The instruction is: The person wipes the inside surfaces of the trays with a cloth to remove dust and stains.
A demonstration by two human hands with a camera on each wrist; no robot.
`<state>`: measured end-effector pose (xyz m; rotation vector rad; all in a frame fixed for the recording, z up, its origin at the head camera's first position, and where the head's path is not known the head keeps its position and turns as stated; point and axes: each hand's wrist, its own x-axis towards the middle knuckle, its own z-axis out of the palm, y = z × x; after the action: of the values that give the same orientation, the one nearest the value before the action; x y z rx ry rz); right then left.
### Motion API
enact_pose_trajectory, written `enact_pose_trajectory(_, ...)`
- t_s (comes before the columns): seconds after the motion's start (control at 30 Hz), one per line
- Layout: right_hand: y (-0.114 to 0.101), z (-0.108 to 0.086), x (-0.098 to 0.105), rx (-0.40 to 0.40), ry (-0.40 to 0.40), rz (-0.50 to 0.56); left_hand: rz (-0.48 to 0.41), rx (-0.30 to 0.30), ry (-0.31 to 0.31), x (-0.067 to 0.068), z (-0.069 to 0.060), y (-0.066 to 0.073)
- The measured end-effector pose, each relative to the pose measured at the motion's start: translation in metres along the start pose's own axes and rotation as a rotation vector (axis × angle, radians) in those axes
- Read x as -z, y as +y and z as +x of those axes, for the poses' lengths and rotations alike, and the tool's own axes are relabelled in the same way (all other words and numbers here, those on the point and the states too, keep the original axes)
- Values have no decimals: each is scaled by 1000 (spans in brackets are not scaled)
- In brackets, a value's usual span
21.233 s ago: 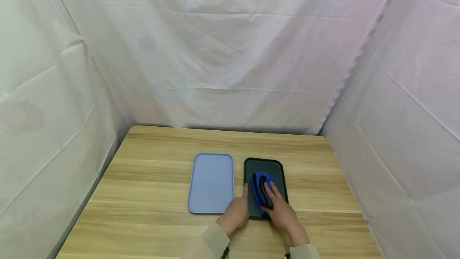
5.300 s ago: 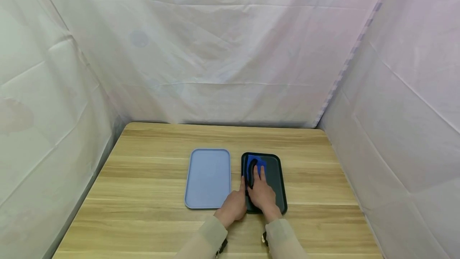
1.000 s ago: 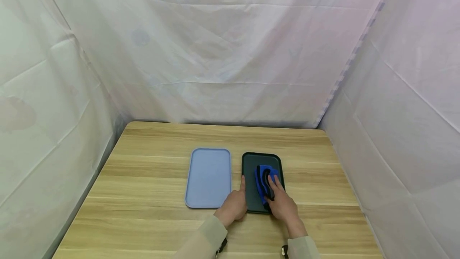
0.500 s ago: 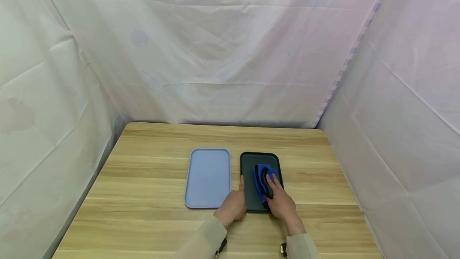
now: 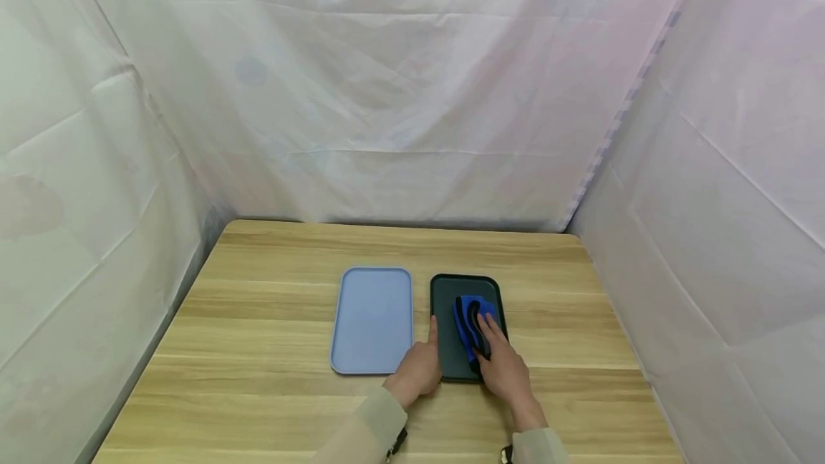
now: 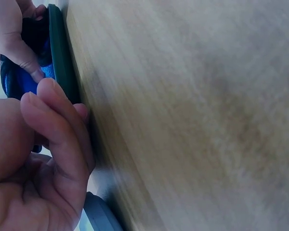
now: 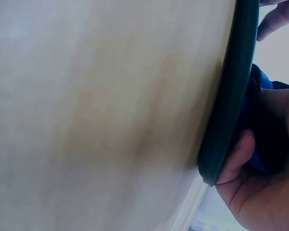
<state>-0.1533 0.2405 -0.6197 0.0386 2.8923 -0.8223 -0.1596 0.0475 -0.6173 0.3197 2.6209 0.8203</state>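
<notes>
A dark green tray (image 5: pixel 445 306) lies on the wooden table. On its right half is a folded blue cloth (image 5: pixel 462 328) with black edging. My right hand (image 5: pixel 505 371) grips this cloth against the tray, its fingers over the top and the thumb at the near left side. In the right wrist view, the thumb and a curled finger close around the dark bunched cloth (image 7: pixel 272 137). My left hand (image 5: pixel 420 369) lays its straight index finger along the tray's left rim. The other fingers of that hand are curled loosely with nothing between them.
A light blue tray (image 5: pixel 374 321) lies to the left, close by the left hand. The wooden table (image 5: pixel 258 335) is bounded by pale cloth curtains (image 5: pixel 412 92) at the back and both sides.
About five seconds ago the cloth was at the dark tray's upper left; my right hand has since carried it to the right half. In the last second both hands have barely moved.
</notes>
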Motion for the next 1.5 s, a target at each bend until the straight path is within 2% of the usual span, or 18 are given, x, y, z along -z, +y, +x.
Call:
enact_pose_trajectory(0.13, 1, -1, -1, 4, 33, 26, 25, 7, -10, 2, 0, 1)
enact_pose_trajectory(0.63, 8, 4, 5, 47, 110, 69, 1, 8, -2, -1, 0, -1)
enact_pose_trajectory(0.97, 22, 11, 25, 29, 115, 76, -10, -1, 12, -2, 1, -1)
enact_pose_trajectory(1.5, 57, 24, 62, -20, 125, -8, -3, 4, 15, -3, 2, -2)
